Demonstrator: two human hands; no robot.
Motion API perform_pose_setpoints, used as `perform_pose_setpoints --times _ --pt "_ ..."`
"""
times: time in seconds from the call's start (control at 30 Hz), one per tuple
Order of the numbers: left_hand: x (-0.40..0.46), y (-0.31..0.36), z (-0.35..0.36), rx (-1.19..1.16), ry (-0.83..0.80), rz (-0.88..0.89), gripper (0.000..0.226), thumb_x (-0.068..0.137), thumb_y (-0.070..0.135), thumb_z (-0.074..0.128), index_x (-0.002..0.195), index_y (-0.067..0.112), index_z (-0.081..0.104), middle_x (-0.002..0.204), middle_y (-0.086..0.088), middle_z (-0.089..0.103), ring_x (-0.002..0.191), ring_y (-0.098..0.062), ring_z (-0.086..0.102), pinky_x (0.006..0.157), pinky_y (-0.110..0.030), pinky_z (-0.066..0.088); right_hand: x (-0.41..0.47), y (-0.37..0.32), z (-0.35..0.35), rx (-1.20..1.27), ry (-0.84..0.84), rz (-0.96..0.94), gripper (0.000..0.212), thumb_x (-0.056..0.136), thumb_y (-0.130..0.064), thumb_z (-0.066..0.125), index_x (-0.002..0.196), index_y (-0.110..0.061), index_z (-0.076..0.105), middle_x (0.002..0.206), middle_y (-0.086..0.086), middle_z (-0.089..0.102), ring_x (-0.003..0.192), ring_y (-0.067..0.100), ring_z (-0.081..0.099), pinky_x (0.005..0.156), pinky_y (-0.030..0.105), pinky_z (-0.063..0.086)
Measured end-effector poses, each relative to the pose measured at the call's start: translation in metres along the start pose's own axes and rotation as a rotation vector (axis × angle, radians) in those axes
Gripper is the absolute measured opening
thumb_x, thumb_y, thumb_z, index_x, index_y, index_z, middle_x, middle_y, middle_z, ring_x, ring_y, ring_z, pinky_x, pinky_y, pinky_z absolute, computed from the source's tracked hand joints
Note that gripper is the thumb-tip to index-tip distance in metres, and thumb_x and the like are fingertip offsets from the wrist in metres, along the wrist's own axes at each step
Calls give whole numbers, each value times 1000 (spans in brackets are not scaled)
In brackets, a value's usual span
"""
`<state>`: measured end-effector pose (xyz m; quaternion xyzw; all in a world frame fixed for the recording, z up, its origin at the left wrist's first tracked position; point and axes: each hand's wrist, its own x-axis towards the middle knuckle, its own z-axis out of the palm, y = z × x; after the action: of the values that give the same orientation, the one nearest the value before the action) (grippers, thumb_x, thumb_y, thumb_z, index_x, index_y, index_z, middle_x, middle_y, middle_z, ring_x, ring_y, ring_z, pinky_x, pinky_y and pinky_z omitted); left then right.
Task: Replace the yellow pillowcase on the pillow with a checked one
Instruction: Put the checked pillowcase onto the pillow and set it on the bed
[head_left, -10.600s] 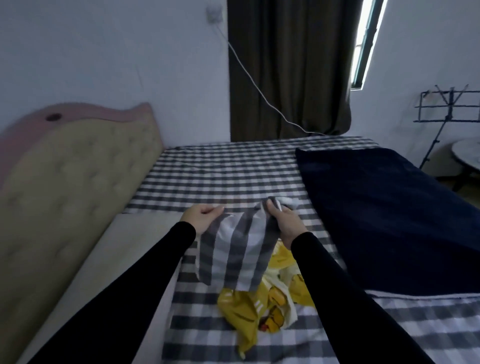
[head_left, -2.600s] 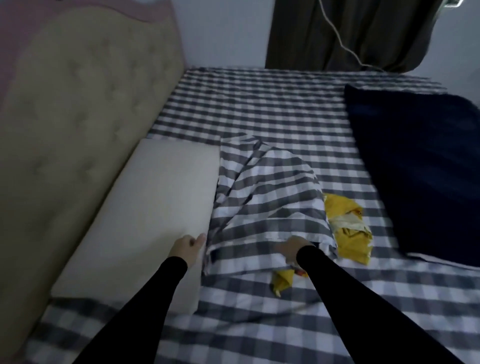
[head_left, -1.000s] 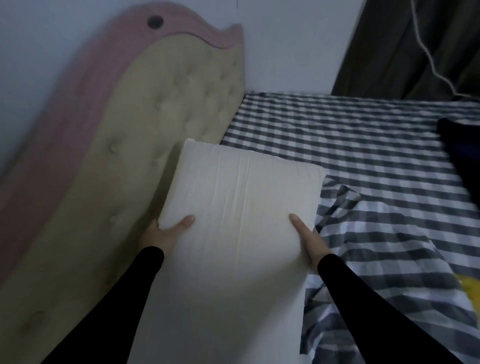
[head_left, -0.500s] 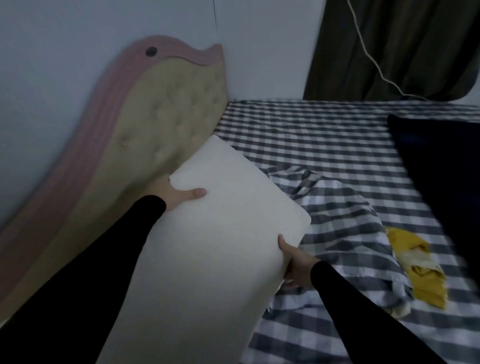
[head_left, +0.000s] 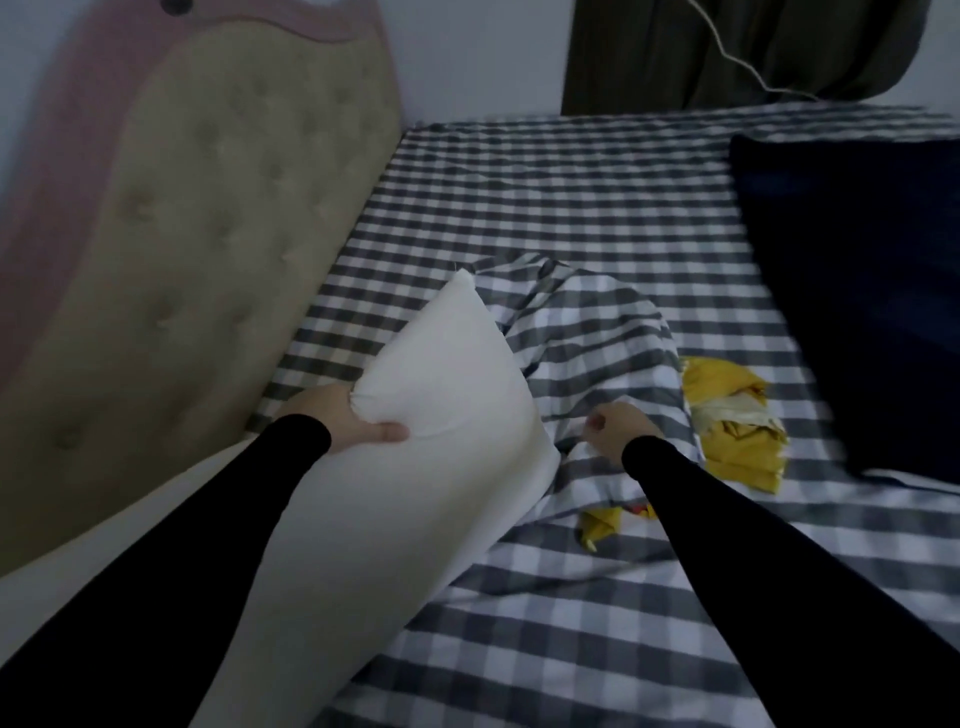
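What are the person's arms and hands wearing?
Both arms are covered by long, plain black sleeves that fit close and end at the wrists. The left hand and the right hand are bare: no gloves, rings or watch show.

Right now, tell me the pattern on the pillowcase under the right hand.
Grey-and-white checks, on the checked pillowcase, head view.

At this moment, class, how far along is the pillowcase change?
Done: the yellow pillowcase is off, crumpled on the bed. In hand: the left hand holds the bare white pillow raised at one corner; the right hand has a closed grip on the checked pillowcase. Left: sliding the pillow inside the case.
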<state>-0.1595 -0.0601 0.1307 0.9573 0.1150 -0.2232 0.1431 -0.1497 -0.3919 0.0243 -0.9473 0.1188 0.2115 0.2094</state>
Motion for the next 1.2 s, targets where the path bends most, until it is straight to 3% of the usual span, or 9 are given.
perform_pose_setpoints --times 0.1,0.23,0.43,0.6,0.73,0.87,1.0,1.1,1.2 --pt "-9 0 2 -23 6 -17 108 41 78 75 131 22 52 127 -3 59 97 -21 55 85 -31 47 10 17 1 -126 6 -82 28 95 -34 41 97 -16 62 111 9 57 100 28 58 90 41 50" --pt "-7 9 3 -48 34 -48 110 29 84 71 116 17 59 116 -2 62 90 -19 56 79 -29 46 25 31 11 -191 -38 -174 30 89 -39 58 113 -24 63 123 2 58 110 23 56 96 39 48" --pt "17 47 7 -18 94 -53 135 28 94 60 137 16 45 137 -8 53 117 -28 53 92 -35 45 45 47 44 -428 -57 -210 43 88 -46 56 129 -34 53 146 -2 39 136 24 32 107 45 33" --pt "29 50 13 -93 138 -48 122 45 79 72 146 29 26 146 -2 42 127 -29 45 103 -44 40 64 55 54 -517 69 -125 31 97 -23 42 122 -24 60 128 4 56 119 26 47 99 42 40" --pt "29 41 18 -123 103 -21 118 37 83 71 137 26 44 138 -2 54 119 -27 53 101 -42 43 66 55 53 -525 72 -111 31 97 -16 38 115 -16 64 122 8 59 113 26 53 94 39 46" --pt "20 33 15 -209 134 0 120 21 88 65 123 25 56 124 0 62 107 -23 59 93 -40 48 60 51 48 -373 60 -155 25 96 -18 42 112 -15 60 121 6 49 112 28 48 94 42 46" --pt "7 24 -3 -302 170 39 127 7 92 61 114 24 61 118 -3 65 102 -25 60 92 -39 48 49 38 19 -3 37 -160 20 94 -12 44 107 -8 58 110 14 58 103 33 57 86 36 46" --pt "-8 9 -16 -385 239 80 100 13 83 71 98 31 62 111 -1 66 99 -22 60 90 -36 46 41 30 -18 236 125 -124 21 97 -14 39 102 -4 57 105 17 60 97 31 56 77 32 39" --pt "-23 -3 -22 -423 258 108 91 10 85 72 86 37 61 106 2 67 96 -21 63 90 -39 50 32 29 -55 475 114 -96 23 95 -29 49 99 -10 62 98 12 62 95 29 59 82 36 46"
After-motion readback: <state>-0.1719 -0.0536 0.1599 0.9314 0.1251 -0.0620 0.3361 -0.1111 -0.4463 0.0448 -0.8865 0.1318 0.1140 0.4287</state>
